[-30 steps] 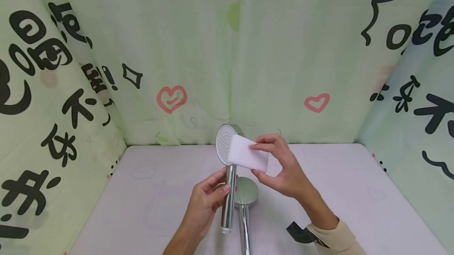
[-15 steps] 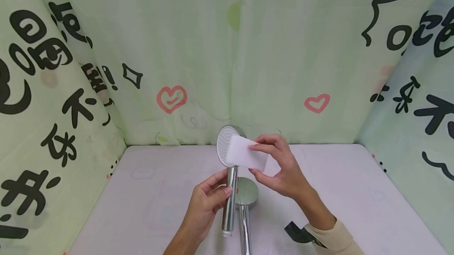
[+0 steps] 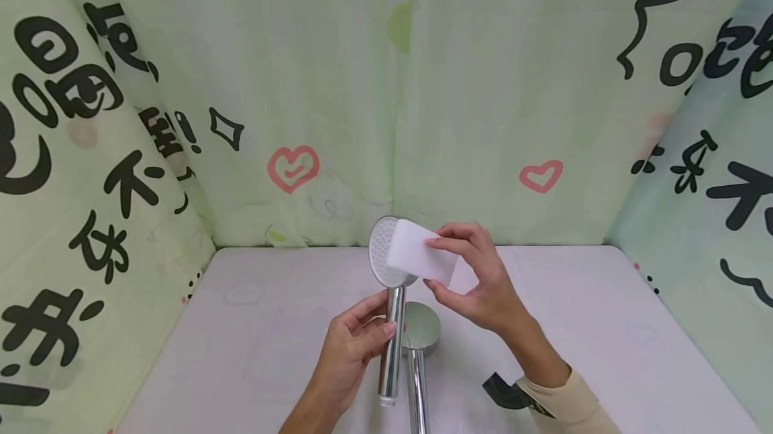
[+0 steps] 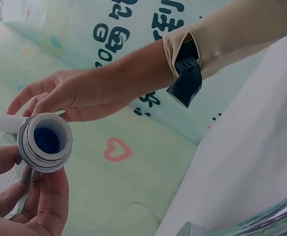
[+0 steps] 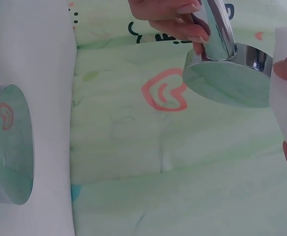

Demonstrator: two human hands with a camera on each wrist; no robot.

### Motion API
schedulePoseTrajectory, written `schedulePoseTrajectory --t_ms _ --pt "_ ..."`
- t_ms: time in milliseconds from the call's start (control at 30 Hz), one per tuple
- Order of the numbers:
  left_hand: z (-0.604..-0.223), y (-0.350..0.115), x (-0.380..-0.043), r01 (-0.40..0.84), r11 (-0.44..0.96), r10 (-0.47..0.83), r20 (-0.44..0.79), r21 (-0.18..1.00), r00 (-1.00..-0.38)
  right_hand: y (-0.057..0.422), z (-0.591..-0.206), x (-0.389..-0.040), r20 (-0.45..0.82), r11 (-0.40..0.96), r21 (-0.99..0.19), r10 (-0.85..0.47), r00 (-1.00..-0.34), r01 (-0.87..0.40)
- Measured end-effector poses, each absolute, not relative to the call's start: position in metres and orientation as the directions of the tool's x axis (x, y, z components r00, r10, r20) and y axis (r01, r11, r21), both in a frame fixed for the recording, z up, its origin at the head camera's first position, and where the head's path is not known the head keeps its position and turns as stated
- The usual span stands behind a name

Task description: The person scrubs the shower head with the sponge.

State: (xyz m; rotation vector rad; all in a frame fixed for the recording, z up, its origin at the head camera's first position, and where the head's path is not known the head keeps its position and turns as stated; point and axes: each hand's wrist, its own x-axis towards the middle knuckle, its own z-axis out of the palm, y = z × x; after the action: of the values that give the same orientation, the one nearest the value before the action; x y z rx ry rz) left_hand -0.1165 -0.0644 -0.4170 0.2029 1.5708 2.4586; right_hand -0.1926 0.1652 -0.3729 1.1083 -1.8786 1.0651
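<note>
My left hand (image 3: pixel 353 353) grips the chrome handle of a shower head (image 3: pixel 382 253), which stands upright with its dotted spray face turned left. In the left wrist view the handle's hollow threaded end (image 4: pixel 46 140) points at the camera. My right hand (image 3: pixel 477 280) pinches a white sponge block (image 3: pixel 419 251) between thumb and fingers. The sponge overlaps the right part of the spray face in the head view. The right wrist view catches the mirror-like back of the held shower head (image 5: pixel 227 81), with the sponge (image 5: pixel 285 93) at its edge.
A second chrome shower head (image 3: pixel 421 327) lies on the white table (image 3: pixel 272 327), mirrored side up, just behind the held handle. Printed pale green curtains (image 3: pixel 338 85) enclose the table at the back and both sides. A dark strap (image 3: pixel 506 394) hangs at my right cuff.
The sponge has shifted slightly upward on the spray face, along with my right hand. The held shower head has sunk a little.
</note>
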Motion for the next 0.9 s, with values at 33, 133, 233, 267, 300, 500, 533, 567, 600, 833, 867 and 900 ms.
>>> schedulePoseTrajectory --t_ms 33,133,233,267,300,500,533,567,600,833,867,900 --pt "-0.4173 -0.0642 -0.1164 -0.106 -0.412 0.253 0.002 0.905 -0.968 0.1654 -0.3725 -0.1925 0.860 0.298 -0.296 -0.330 -0.389 -0.907" --pt "-0.4178 -0.0637 -0.1162 -0.100 -0.420 0.251 0.009 0.902 -0.968 0.1661 -0.3718 -0.1934 0.865 0.299 -0.295 -0.319 -0.387 -0.907" --pt "-0.4180 -0.0637 -0.1164 -0.090 -0.414 0.254 0.019 0.906 -0.967 0.1677 -0.3711 -0.1943 0.865 0.308 -0.297 -0.313 -0.391 -0.904" --pt "-0.4180 -0.0638 -0.1164 -0.087 -0.410 0.254 0.022 0.908 -0.967 0.1681 -0.3709 -0.1948 0.866 0.308 -0.298 -0.311 -0.392 -0.903" --pt "-0.4177 -0.0637 -0.1164 -0.083 -0.406 0.253 0.025 0.910 -0.967 0.1686 -0.3708 -0.1953 0.866 0.309 -0.298 -0.310 -0.392 -0.903" --pt "-0.4176 -0.0622 -0.1166 -0.074 -0.406 0.240 0.028 0.911 -0.970 0.1711 -0.3677 -0.1950 0.857 0.325 -0.315 -0.306 -0.415 -0.892" --pt "-0.4179 -0.0620 -0.1169 -0.074 -0.406 0.238 0.027 0.911 -0.971 0.1715 -0.3669 -0.1947 0.854 0.332 -0.320 -0.305 -0.422 -0.887" --pt "-0.4180 -0.0619 -0.1171 -0.072 -0.405 0.236 0.028 0.911 -0.971 0.1720 -0.3661 -0.1944 0.851 0.339 -0.324 -0.304 -0.429 -0.883" --pt "-0.4180 -0.0618 -0.1173 -0.073 -0.405 0.233 0.026 0.912 -0.972 0.1725 -0.3657 -0.1945 0.848 0.343 -0.328 -0.303 -0.434 -0.880" --pt "-0.4193 -0.0618 -0.1177 -0.072 -0.403 0.229 0.025 0.913 -0.973 0.1748 -0.3638 -0.1955 0.842 0.358 -0.348 -0.288 -0.456 -0.867" --pt "-0.4195 -0.0618 -0.1177 -0.072 -0.402 0.229 0.024 0.913 -0.973 0.1747 -0.3637 -0.1956 0.841 0.357 -0.354 -0.283 -0.461 -0.864" --pt "-0.4195 -0.0618 -0.1177 -0.073 -0.402 0.229 0.023 0.913 -0.973 0.1746 -0.3638 -0.1956 0.841 0.357 -0.359 -0.277 -0.465 -0.862"
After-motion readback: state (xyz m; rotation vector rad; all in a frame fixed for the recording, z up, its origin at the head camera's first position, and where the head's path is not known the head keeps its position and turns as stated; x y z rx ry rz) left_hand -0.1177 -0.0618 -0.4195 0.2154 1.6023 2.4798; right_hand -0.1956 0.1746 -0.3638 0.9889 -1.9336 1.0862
